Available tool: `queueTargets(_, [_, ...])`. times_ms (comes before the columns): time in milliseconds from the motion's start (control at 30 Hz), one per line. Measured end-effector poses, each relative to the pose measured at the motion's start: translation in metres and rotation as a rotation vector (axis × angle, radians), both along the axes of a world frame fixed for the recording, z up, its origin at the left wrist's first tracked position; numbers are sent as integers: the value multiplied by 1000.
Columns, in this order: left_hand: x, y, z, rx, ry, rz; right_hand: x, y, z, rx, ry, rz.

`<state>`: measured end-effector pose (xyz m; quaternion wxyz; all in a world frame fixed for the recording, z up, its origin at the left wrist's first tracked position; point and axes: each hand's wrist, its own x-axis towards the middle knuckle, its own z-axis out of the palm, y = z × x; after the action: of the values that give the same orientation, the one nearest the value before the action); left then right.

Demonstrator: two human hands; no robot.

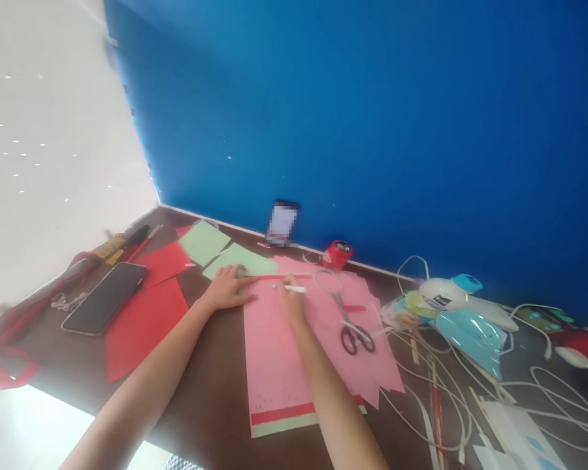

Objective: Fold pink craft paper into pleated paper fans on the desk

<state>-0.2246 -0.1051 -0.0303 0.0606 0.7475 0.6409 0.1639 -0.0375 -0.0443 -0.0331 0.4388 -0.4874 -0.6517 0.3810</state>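
Note:
A large pink paper sheet [274, 352] lies on the dark table, with a red strip [294, 275] along its far edge and a red and a green strip at its near edge. My left hand [228, 287] rests flat over its far left corner, fingers spread, beside a pale green sheet [242, 261]. Gripped in my right hand [290, 297] is a slim white pen [296, 288], its tip pointing left just below the far red strip. To the right, scissors [345, 312] with dark handles lie partly open on more pink paper [367, 326].
Red sheets [149, 326] and a dark-screened phone [105, 297] lie to the left. Another phone [281, 222] leans on the blue wall [347, 117] near a red round container [337, 254]. A white bottle [443, 294], a blue packet [475, 336] and tangled white cables [451, 391] crowd the right.

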Motion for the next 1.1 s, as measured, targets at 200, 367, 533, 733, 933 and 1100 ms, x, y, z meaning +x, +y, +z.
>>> queueTargets(200, [0,0,2,-2,-2,0,5,5,1,27,20,-72])
queueTargets(367, [1,-1,2,1,7,-5,11,11,0,39,1,-83])
queueTargets(533, [1,-1,2,-10,8,-1,16,17,-4,68,2,-129])
queueTargets(733, [1,-1,4,-16,7,-5,21,23,-9,99,-3,-137])
queueTargets(933, [1,-1,3,-9,5,1,27,28,-10,125,-1,-188])
queueTargets(1100, [1,-1,4,-14,2,1,30,28,-7,139,-35,-189])
